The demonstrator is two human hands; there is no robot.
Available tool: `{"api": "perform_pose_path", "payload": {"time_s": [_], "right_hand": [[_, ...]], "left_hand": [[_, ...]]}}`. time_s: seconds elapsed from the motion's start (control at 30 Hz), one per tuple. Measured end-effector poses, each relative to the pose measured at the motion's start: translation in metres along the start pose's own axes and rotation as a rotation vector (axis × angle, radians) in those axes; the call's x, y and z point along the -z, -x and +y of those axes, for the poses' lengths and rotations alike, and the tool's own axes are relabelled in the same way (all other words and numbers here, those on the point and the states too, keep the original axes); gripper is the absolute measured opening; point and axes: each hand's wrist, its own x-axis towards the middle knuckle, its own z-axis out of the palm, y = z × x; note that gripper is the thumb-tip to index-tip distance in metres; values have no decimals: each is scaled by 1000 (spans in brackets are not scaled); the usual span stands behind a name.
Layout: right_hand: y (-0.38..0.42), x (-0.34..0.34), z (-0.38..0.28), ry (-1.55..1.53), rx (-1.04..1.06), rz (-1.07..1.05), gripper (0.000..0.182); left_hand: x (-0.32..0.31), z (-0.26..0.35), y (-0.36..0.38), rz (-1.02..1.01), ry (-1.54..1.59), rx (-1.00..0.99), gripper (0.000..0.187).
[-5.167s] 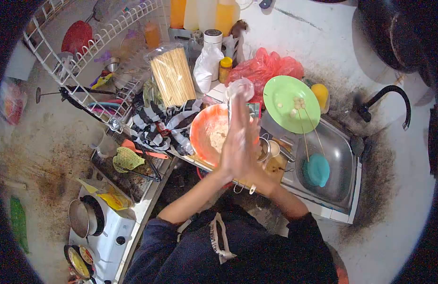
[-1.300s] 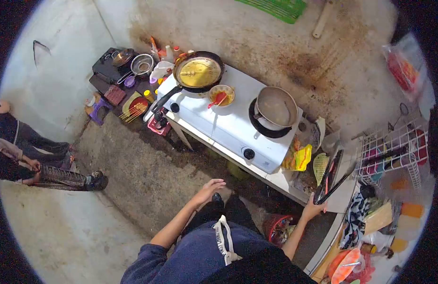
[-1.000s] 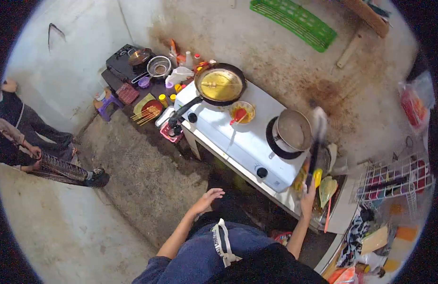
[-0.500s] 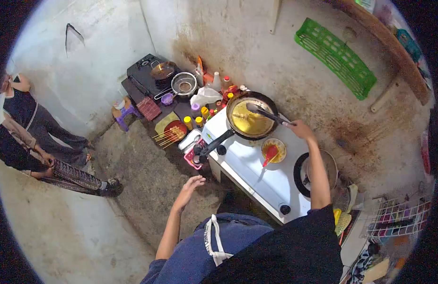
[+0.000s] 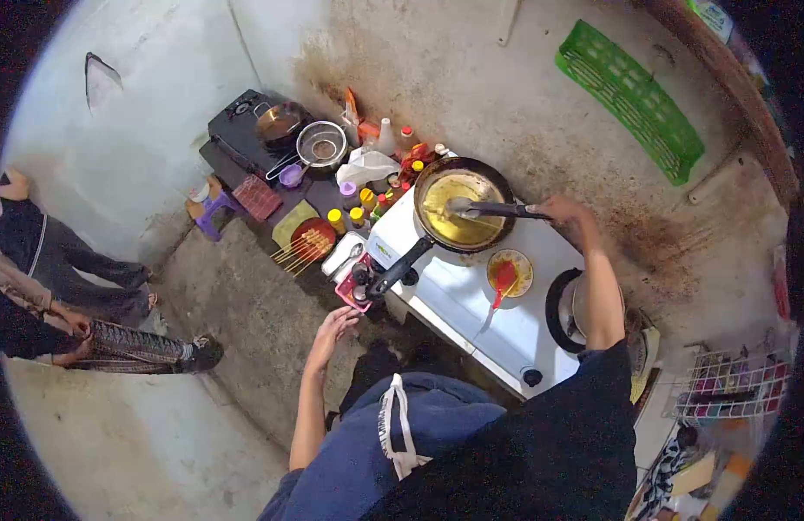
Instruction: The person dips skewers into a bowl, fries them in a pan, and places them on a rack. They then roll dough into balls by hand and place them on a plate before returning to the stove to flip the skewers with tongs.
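Over the pan (image 5: 471, 182), tongs (image 5: 497, 209) held sideways, tips leftward, right hand (image 5: 569, 213) with fingers clamped around them.

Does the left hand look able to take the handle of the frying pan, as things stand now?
Probably yes: the left hand is open, and the pan's handle points out towards it, though the pink basket sits close beside the handle's end.

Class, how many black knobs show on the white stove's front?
2: one knob near the dark sleeve, the other knob beside the black pan handle, which partly covers it.
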Motion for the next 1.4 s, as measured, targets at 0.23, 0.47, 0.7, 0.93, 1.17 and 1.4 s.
{"api": "perform_pose_path", "payload": {"time_s": [0.23, 0.47, 0.7, 0.93, 1.17, 1.4], "right_hand": [[-9, -14, 4, -106, -44, 65, 59], [11, -17, -12, -103, -146, 8, 52], [28, -25, -12, -122, 20, 178, 43], [51, -60, -39, 158, -33, 616, 41], [70, -99, -47, 383, 100, 861, 49], [99, -97, -57, 309, 50, 721, 47]], "left_hand": [[25, 18, -29, -52, -26, -63, 38], [38, 21, -44, -69, -58, -61, 38], [26, -2, -68, -187, -67, -7, 37], [6, -13, -89, -236, -212, -16, 36], [2, -12, -98, -251, -318, 37, 35], [-7, 1, -99, -268, -300, 64, 37]]}}
